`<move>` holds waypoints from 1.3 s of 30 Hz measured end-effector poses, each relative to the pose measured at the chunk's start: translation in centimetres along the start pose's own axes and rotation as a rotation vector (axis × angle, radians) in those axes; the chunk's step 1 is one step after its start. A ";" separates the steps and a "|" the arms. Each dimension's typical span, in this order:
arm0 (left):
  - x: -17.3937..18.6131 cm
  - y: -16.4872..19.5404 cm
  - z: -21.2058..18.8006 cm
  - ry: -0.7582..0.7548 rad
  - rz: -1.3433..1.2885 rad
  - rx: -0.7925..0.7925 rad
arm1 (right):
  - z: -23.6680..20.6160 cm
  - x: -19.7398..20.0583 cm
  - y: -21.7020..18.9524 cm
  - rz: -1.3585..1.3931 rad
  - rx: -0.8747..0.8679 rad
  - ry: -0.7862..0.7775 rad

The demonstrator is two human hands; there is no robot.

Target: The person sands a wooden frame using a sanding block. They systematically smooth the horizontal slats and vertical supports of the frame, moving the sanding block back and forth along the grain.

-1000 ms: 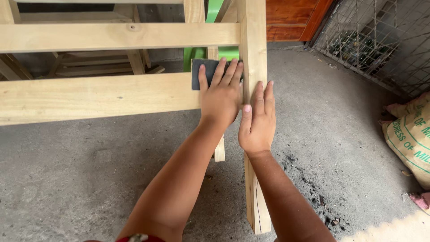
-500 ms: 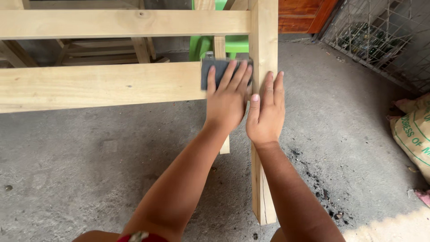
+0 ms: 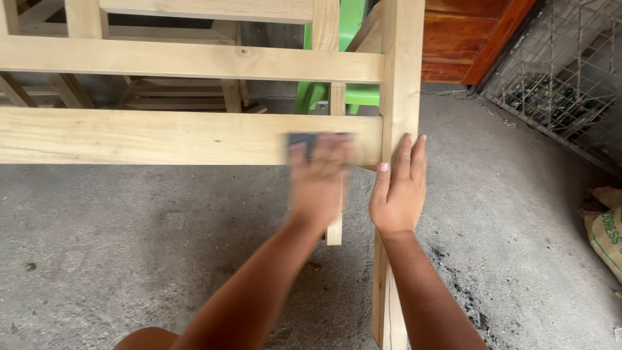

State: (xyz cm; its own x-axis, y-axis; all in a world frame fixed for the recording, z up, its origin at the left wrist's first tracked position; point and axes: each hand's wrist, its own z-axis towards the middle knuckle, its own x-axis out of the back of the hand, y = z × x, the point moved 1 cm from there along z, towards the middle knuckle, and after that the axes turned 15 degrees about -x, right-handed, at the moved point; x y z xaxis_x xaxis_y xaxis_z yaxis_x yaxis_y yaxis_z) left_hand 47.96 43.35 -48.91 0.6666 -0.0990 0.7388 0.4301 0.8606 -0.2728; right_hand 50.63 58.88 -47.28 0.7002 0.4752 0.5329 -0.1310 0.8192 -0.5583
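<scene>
Left hand (image 3: 319,185) lies flat, fingers stretched out, pressing a dark pad (image 3: 304,141) against the face of the lower rail (image 3: 142,136). The hand is blurred, so the grip on the pad is hard to read beyond that flat press. The pad sits at the rail's right end, its top edge close under the rail's upper edge, just left of the post (image 3: 398,97).

Right hand (image 3: 396,188) is open and flat too, palm on the post, fingers pointing up along it, thumb on the post's left edge. It holds nothing. The two hands are just beside each other, not touching.

Leftward, the rail's face runs long and bare to the picture's edge. Above it there is a gap, then the upper rail (image 3: 194,61). A thin slat (image 3: 335,214) hangs below the lower rail, partly behind the left hand. Under the frame lies the concrete floor (image 3: 129,259). To the right stands a wire mesh (image 3: 557,84), well apart from the post, and a sack (image 3: 606,230) rests by the right edge. A green chair (image 3: 337,91) shows behind the frame.
</scene>
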 end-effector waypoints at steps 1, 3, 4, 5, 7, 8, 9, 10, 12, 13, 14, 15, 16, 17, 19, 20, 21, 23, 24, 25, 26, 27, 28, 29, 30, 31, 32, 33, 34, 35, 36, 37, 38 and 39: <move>-0.3 1.2 1.4 0.121 -0.143 -0.033 | 0.0 0.0 -0.1 0.007 -0.001 0.000; -1.3 3.1 3.4 0.250 -0.319 -0.057 | 0.0 0.1 -0.2 0.018 0.008 -0.001; -1.4 2.9 3.7 0.258 -0.347 -0.051 | 0.0 0.0 -0.2 0.021 0.018 0.003; -1.3 1.7 3.5 0.260 -0.375 -0.050 | 0.0 0.0 -0.3 0.027 0.023 0.006; -1.4 -1.6 1.1 -0.091 -0.112 -0.106 | -0.1 -0.1 -0.2 0.029 0.019 0.006; -0.6 -3.9 -0.6 -0.096 0.073 -0.019 | -0.2 -0.2 -0.2 0.026 0.015 0.009; 0.4 -6.6 -3.2 -0.119 0.006 0.057 | -0.3 -0.2 -0.2 0.021 0.014 0.008; 1.9 -9.5 -5.7 0.021 0.029 0.179 | -0.3 -0.2 -0.2 0.025 0.006 0.007; 3.3 -13.6 -7.9 0.187 -0.053 0.496 | -0.3 -0.2 -0.1 0.024 -0.005 0.009; 3.6 -14.6 -8.6 0.147 0.227 0.598 | -0.3 -0.3 -0.2 0.005 -0.006 0.011; 3.2 -14.1 -8.5 0.113 0.052 0.619 | -0.3 -0.2 -0.2 -0.009 -0.005 0.005; 2.5 -13.0 -8.2 0.078 -0.114 0.633 | -0.3 -0.3 -0.3 -0.015 -0.009 -0.001; 1.4 -11.3 -6.9 0.053 -0.282 0.640 | -0.2 -0.2 -0.4 -0.010 -0.001 0.003; 0.1 -9.4 -5.5 0.032 -0.456 0.640 | -0.2 -0.2 -0.5 -0.011 0.008 0.010; -1.9 -2.6 -2.8 -0.160 0.086 0.135 | -0.2 -0.3 -0.7 -0.008 0.016 0.011; -2.0 -1.0 -2.0 0.268 -0.169 0.030 | -0.3 -0.3 -0.8 -0.005 0.018 0.009; -2.1 -0.1 -0.9 0.321 -0.233 0.002 | -0.3 -0.4 -0.9 -0.002 0.018 0.012; -1.4 0.5 2.2 0.365 -0.274 -0.038 | -0.4 -0.4 -1.0 -0.003 0.027 0.023; -1.0 0.2 3.1 0.347 -0.252 -0.051 | -0.5 -0.4 -0.9 -0.004 0.028 0.024; -0.4 -0.3 3.4 0.332 -0.230 -0.067 | -0.5 -0.5 -1.0 -0.008 0.031 0.024; 0.5 -0.7 3.1 0.329 -0.248 -0.061 | -0.5 -0.5 -1.0 -0.011 0.035 0.029; 1.3 -1.1 2.3 0.330 -0.262 -0.060 | -0.5 -0.5 -1.0 -0.011 0.039 0.039; 2.0 -1.3 1.2 0.331 -0.280 -0.055 | -0.4 -0.5 -1.0 -0.010 0.026 0.037; 2.6 -1.3 -0.4 0.337 -0.247 -0.065 | -0.4 -0.5 -1.0 -0.011 0.016 0.033; 2.8 -1.3 -1.5 0.345 -0.210 -0.074 | -0.3 -0.5 -1.0 -0.008 0.008 0.031; 2.7 -1.2 -2.0 0.319 -0.206 -0.069 | -0.3 -0.4 -0.9 -0.006 0.008 0.031; 2.4 -1.1 -2.3 0.294 -0.204 -0.067 | -0.2 -0.3 -0.9 -0.007 0.004 0.034; 1.9 -0.9 -1.8 0.266 -0.210 -0.061 | -0.2 -0.2 -0.9 -0.014 0.000 0.031; 1.4 -0.8 -1.2 0.282 -0.239 -0.048 | -0.2 -0.2 -0.9 -0.017 0.021 0.042; 0.7 -0.9 0.5 0.292 -0.262 -0.040 | -0.2 -0.1 -0.9 -0.013 0.035 0.053; 0.2 -1.1 2.2 0.311 -0.282 -0.036 | -0.2 0.0 -0.9 -0.007 0.053 0.073; -0.1 -1.1 3.0 0.329 -0.286 -0.033 | -0.2 0.0 -0.8 -0.011 0.047 0.069; -0.2 -1.2 3.7 0.341 -0.288 -0.028 | -0.3 0.0 -0.8 -0.012 0.039 0.061; -0.1 -1.3 3.4 0.350 -0.286 -0.022 | -0.3 0.0 -0.8 -0.009 0.030 0.048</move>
State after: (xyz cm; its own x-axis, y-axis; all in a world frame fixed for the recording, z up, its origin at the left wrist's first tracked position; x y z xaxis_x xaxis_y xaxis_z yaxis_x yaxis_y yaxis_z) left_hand 45.27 43.91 -46.56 0.6830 -0.4977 0.5347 0.6373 0.7637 -0.1033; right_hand 50.92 58.10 -47.04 0.7344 0.4520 0.5064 -0.1448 0.8332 -0.5337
